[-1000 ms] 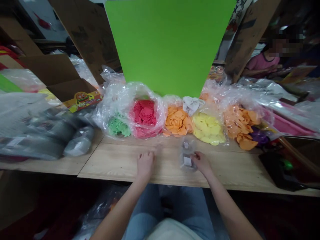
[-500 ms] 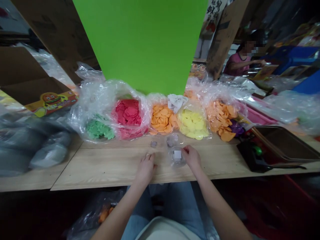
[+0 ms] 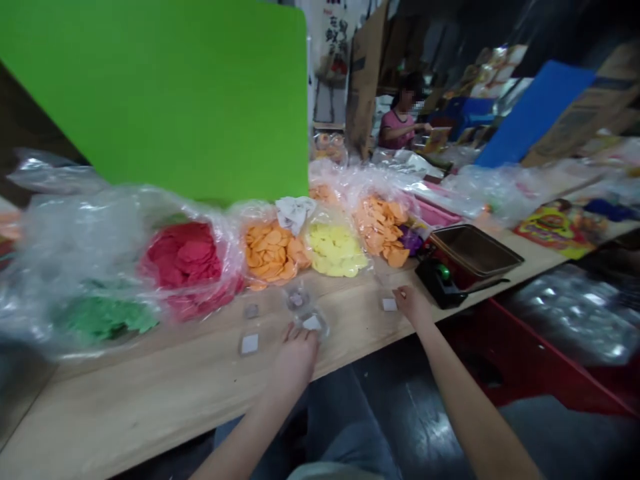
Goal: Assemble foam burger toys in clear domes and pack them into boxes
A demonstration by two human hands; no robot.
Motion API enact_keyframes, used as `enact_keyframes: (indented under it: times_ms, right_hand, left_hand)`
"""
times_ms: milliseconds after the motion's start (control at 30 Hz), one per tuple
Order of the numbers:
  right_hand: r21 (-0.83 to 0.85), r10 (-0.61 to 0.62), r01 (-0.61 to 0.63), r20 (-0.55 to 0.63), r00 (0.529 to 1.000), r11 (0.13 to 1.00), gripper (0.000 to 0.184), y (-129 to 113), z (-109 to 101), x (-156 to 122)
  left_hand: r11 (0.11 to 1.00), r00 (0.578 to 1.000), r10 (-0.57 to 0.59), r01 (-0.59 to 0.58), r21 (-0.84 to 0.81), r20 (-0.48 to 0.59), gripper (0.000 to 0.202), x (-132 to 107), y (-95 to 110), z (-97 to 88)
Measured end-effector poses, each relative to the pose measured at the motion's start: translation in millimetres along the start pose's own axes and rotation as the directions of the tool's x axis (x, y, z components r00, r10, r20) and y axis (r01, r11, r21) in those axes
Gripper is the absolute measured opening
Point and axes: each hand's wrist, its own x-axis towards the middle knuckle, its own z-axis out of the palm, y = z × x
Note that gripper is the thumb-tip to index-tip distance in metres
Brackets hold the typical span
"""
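Observation:
My left hand (image 3: 295,352) rests on the wooden table (image 3: 150,393), its fingers stretched forward with the tips on a small pile of clear packets (image 3: 309,319) that carry white labels. Another clear packet with a white square (image 3: 249,343) lies just left of that hand. My right hand (image 3: 413,305) is further right near the table edge. Its fingers are curled at a small clear packet with a white label (image 3: 389,305). The picture is smeared by motion.
Clear bags of coloured discs line the back of the table: green (image 3: 105,319), red (image 3: 187,261), orange (image 3: 273,250), yellow (image 3: 334,247) and orange (image 3: 383,225). A green board (image 3: 165,100) stands behind them. A dark tray on a black base (image 3: 473,252) sits right. Another person (image 3: 400,123) works far back.
The view has swung to the right. My right hand moved right, away from the pile, with one small packet at its fingers. My left hand slid onto the pile.

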Motion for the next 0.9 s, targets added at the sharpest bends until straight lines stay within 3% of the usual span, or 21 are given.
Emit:
enact_keyframes:
  times_ms: [133, 267, 367, 433, 500, 600, 700, 767, 800, 833, 867, 900]
  right_hand:
    - [-0.129, 0.014, -0.014, -0.005, 1.000, 0.992, 0.035, 37.1, -11.0, 17.0]
    - [-0.188, -0.018, 0.020, 0.010, 1.000, 0.982, 0.032, 54.1, -11.3, 26.9]
    - [-0.219, -0.023, 0.015, -0.034, 0.999, 0.976, 0.030, 60.4, -11.9, 27.8]
    - [-0.230, -0.034, 0.016, -0.075, 0.997, 0.973, 0.032, 61.7, -15.9, 24.8]
    - [-0.238, -0.049, 0.017, -0.132, 0.990, 0.971, 0.035, 60.3, -22.0, 17.2]
    - [-0.216, -0.213, 0.164, -0.226, 0.951, 0.962, 0.036, 52.7, -28.7, -5.5]
    - [-0.159, -0.482, 0.457, -0.204, 0.852, 0.875, 0.035, 36.8, -25.1, -37.8]
    - [-0.088, -0.574, 0.568, -0.178, 0.799, 0.818, 0.036, 17.2, -17.1, -58.1]
    - [-0.039, -0.612, 0.615, -0.173, 0.772, 0.787, 0.036, 3.4, -12.0, -66.4]
    - [0.017, -0.654, 0.665, -0.167, 0.738, 0.747, 0.037, -13.3, -6.4, -72.8]
    - [0.080, -0.701, 0.716, -0.156, 0.696, 0.694, 0.036, -32.5, -0.4, -77.2]
    - [0.143, -0.738, 0.751, -0.143, 0.660, 0.644, 0.035, -53.5, 5.7, -79.6]
  left_hand:
    - [0.995, 0.991, -0.099, 0.096, -0.036, -0.094, 0.011, 2.4, -18.0, -9.5]
    - [0.983, 0.970, -0.086, 0.046, -0.176, -0.226, 0.014, 18.4, -15.6, -33.2]
    - [0.979, 0.953, 0.022, -0.082, -0.188, -0.301, 0.017, 52.1, 26.3, -32.0]
    - [0.975, 0.973, 0.141, -0.168, -0.144, -0.184, 0.019, 84.0, 67.6, -13.6]
    - [0.959, 0.964, 0.264, -0.266, -0.102, -0.034, 0.018, 115.0, 105.8, 12.7]
    - [0.956, 0.956, 0.283, -0.274, -0.106, 0.079, 0.021, 135.4, 133.6, 43.3]
    - [0.976, 0.979, 0.201, -0.202, -0.080, -0.009, 0.041, 107.4, 114.3, 49.6]
    - [1.000, 0.990, 0.028, -0.027, 0.008, -0.138, 0.050, 70.5, 81.0, 45.4]
    - [0.990, 0.971, -0.111, 0.126, 0.058, -0.211, 0.049, 51.5, 61.6, 42.6]
    - [0.951, 0.924, -0.264, 0.298, 0.087, -0.278, 0.047, 34.3, 42.2, 39.8]
    - [0.930, 0.909, -0.314, 0.352, 0.105, -0.274, 0.042, 20.0, 24.2, 37.1]
    - [0.936, 0.922, -0.302, 0.335, 0.110, -0.241, 0.036, 9.3, 8.6, 34.2]
